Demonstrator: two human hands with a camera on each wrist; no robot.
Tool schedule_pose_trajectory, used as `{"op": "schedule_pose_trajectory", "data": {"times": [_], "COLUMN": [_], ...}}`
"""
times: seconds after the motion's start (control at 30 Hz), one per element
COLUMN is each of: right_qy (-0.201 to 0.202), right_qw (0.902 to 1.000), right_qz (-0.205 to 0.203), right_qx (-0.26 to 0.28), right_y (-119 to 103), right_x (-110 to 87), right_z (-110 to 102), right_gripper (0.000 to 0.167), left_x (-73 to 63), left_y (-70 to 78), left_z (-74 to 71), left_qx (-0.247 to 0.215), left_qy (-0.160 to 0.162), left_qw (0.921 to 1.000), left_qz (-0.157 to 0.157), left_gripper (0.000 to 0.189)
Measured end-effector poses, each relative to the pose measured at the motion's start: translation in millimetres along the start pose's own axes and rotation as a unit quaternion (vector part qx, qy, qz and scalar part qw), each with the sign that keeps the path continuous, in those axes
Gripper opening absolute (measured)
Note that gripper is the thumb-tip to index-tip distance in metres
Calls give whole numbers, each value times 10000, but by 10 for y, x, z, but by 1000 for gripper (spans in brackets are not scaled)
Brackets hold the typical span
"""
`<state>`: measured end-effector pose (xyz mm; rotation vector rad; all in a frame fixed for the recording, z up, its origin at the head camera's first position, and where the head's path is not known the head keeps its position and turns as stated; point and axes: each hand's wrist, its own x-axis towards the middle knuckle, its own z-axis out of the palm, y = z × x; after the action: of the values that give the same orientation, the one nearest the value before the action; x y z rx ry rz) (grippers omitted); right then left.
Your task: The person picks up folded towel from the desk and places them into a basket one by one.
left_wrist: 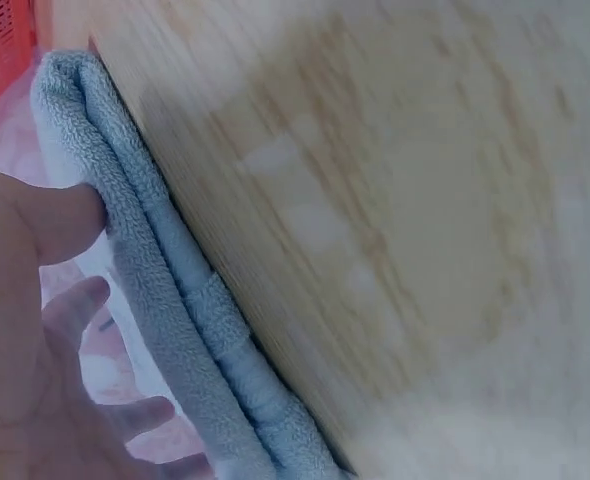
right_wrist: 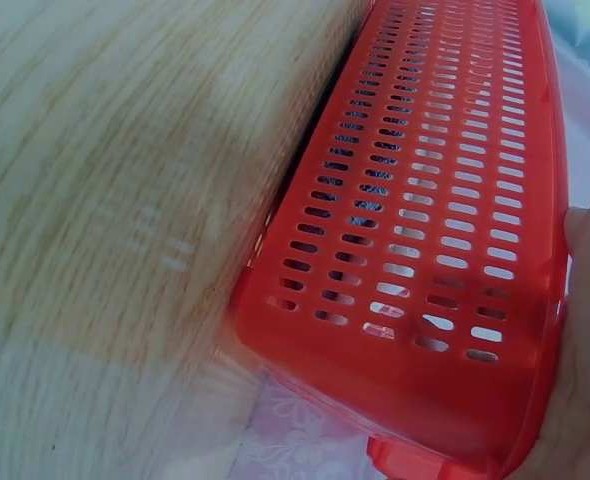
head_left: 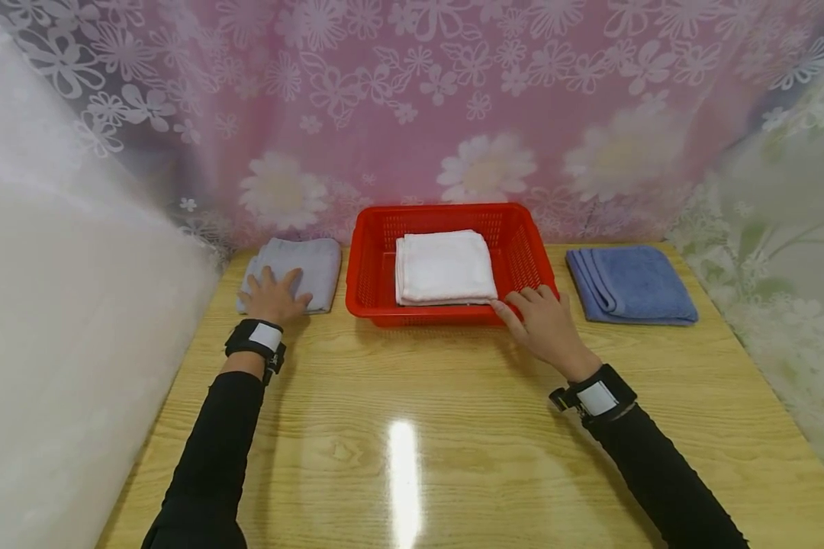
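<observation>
The table runs between the forearms to the front rim of a red basket. The left hand, fingers spread, rests on a folded grey towel, hiding part of it. The right hand touches the basket's front corner; its fingers are cut off in the wrist view, so I cannot tell whether they grip. Rightward, a blue towel lies near the table's side edge. Ahead between the hands, a white towel lies inside the basket.
</observation>
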<state>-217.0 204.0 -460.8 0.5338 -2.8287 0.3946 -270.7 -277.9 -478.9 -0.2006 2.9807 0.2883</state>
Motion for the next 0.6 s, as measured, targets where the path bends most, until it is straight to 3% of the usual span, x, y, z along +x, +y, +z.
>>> {"op": "schedule_pose_trajectory", "data": {"times": [0.17, 0.3, 0.43, 0.6], "right_qy": [-162, -189, -184, -178], "right_qw": [9998, 9998, 9998, 9998], "right_qz": [11, -14, -21, -2], "right_qx": [-61, -42, 48, 71], "right_y": [2, 0, -13, -8], "right_x": [-5, 2, 9, 5], "right_z": [-27, -23, -29, -42], "right_gripper": [52, 50, 49, 49], "left_x": [8, -16, -21, 78], "left_y": [12, -3, -36, -87], "left_z": [20, -34, -107, -77], "left_qx": [-107, -481, -867, -989], "left_qy": [-671, -1171, -1494, -1673], "left_qw": [9976, 9917, 9847, 9807], "left_qz": [-143, -220, -233, -231], "left_gripper": [68, 71, 74, 80]}}
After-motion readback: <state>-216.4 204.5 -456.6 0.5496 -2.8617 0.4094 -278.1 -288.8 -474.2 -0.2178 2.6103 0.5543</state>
